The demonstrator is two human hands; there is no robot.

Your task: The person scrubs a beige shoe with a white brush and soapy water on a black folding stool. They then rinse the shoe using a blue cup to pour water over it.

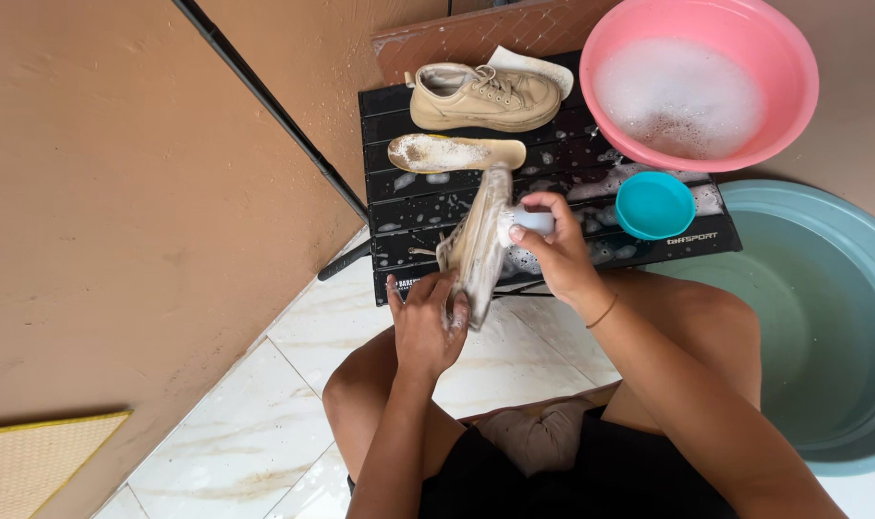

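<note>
The left hand (426, 327) has its grip closed around the lower end of a soapy beige shoe (476, 245), held upright over the front edge of the black slatted surface (437, 207), while the right hand (553, 252) clenches a white brush (526, 223) against its side. The washing looks to be in the middle: an insole (455, 152) lies foamy, the second shoe (483, 97) seems not yet scrubbed. The brush bristles are hidden, and the teal tub (822, 317) is cut off.

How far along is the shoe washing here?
Partway, it seems. The pink basin already holds suds, and a soapy insole lies on the black folding table. In hand: the left hand holds one shoe while the right hand scrubs with a white brush. The other shoe looks untouched.
</note>
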